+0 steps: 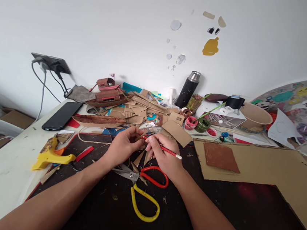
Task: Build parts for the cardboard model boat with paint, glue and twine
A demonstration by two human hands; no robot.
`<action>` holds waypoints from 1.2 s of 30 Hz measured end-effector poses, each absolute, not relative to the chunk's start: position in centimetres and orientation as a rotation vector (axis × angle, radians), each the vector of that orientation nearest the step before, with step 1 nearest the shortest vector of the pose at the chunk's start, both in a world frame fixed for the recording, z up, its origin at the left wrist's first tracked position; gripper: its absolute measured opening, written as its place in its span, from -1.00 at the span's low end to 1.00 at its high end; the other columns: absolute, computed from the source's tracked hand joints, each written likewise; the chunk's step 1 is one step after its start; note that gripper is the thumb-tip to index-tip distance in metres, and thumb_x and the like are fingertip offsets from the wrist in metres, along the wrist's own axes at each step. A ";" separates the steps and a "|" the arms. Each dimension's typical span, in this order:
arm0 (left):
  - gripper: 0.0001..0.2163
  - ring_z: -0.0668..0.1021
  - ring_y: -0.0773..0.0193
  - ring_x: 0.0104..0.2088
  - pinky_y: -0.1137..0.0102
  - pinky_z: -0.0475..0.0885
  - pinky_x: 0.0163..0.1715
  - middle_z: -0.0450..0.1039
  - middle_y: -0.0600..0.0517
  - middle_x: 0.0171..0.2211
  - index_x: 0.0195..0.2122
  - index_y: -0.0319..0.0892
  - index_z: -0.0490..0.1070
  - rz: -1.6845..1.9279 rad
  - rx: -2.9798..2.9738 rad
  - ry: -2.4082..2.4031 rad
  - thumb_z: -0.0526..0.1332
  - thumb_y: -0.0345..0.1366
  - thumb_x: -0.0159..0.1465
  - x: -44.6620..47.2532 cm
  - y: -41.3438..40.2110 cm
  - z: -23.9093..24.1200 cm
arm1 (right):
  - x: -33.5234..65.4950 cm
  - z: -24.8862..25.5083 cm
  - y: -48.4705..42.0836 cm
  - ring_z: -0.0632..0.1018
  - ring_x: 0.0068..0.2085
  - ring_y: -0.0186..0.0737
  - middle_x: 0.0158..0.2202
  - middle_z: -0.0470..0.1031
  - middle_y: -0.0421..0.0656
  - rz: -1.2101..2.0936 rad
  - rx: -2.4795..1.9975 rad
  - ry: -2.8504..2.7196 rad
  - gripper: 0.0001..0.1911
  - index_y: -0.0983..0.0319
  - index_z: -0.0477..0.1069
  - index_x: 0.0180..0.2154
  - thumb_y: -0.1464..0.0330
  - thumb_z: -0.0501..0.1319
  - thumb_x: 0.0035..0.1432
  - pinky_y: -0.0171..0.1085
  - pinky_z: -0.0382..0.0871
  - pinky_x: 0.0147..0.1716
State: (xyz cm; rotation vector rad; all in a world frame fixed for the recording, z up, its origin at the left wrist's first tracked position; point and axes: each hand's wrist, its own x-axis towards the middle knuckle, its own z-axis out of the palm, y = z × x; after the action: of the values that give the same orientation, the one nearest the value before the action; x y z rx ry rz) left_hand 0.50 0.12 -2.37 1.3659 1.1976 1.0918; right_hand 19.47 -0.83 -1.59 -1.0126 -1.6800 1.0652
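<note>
In my right hand (166, 151) is a red pencil (168, 150) with a white eraser end, its tip pointing left. My left hand (126, 141) is closed, pinching a small piece of cardboard (140, 136) near the pencil's tip; my fingers mostly cover the piece. Just below both hands lie open scissors (134, 177) with one red and one yellow handle loop. Narrow cardboard scraps (138, 159) are scattered between the hands and the blades. Behind my left hand rests a brown cardboard boat hull (99, 121).
On the left are a yellow glue gun (52, 155) and a black phone (62, 115). Cardboard offcuts (140, 108) and a roofed model boat (108, 95) fill the back. Paint jars (191, 123) and a leaning black thermos (188, 91) stand behind. A cardboard sheet (269, 165) lies right.
</note>
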 end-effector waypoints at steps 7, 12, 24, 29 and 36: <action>-0.72 0.64 0.14 -0.28 0.34 0.48 -0.25 0.66 0.00 -0.30 -0.18 -0.13 0.53 1.079 1.394 1.212 0.45 -0.10 0.20 0.4 0.1 -2.4 | 19.3 -1.3 -1.0 0.60 -0.48 -0.25 -0.41 0.60 -0.17 0.999 -1.005 -1.775 -0.58 0.14 0.51 -0.31 0.10 0.12 0.56 -0.26 0.51 -0.39; -0.75 0.64 0.14 -0.29 0.34 0.46 -0.26 0.67 0.02 -0.30 -0.19 -0.13 0.54 1.075 1.424 1.245 0.44 -0.12 0.20 0.5 0.0 -2.3 | 19.2 -1.0 -1.0 0.63 -0.46 -0.24 -0.43 0.60 -0.17 0.977 -1.037 -1.768 -0.60 0.14 0.51 -0.31 0.13 0.12 0.56 -0.27 0.53 -0.40; -0.71 0.68 0.10 -0.21 0.34 0.49 -0.23 0.69 -0.02 -0.23 -0.24 -0.11 0.51 1.107 1.364 1.266 0.48 -0.09 0.15 0.1 0.3 -2.1 | 19.4 -1.4 -0.5 0.61 -0.49 -0.25 -0.44 0.58 -0.18 1.022 -1.064 -1.663 -0.57 0.14 0.47 -0.35 0.05 0.14 0.52 -0.30 0.55 -0.46; -0.68 0.67 0.11 -0.23 0.33 0.48 -0.22 0.69 -0.02 -0.26 -0.23 -0.12 0.49 1.084 1.339 1.248 0.49 -0.07 0.15 0.0 0.3 -2.0 | 19.4 -1.4 -0.5 0.61 -0.49 -0.25 -0.44 0.59 -0.18 1.037 -1.066 -1.657 -0.56 0.14 0.47 -0.36 0.03 0.15 0.52 -0.30 0.55 -0.47; -0.62 0.66 0.16 -0.29 0.32 0.51 -0.21 0.66 0.02 -0.31 -0.26 -0.12 0.48 1.088 1.188 1.156 0.55 -0.05 0.08 0.2 0.5 -2.3 | 19.4 -1.4 -0.6 0.61 -0.47 -0.25 -0.42 0.60 -0.17 1.036 -1.053 -1.668 -0.52 0.14 0.49 -0.32 -0.02 0.12 0.52 -0.31 0.54 -0.47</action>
State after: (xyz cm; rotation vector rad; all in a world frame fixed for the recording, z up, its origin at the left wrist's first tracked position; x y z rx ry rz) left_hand 0.16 0.51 -2.26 1.1875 1.1557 1.0880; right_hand 19.44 -0.57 -1.38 -1.0529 -1.6676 1.0362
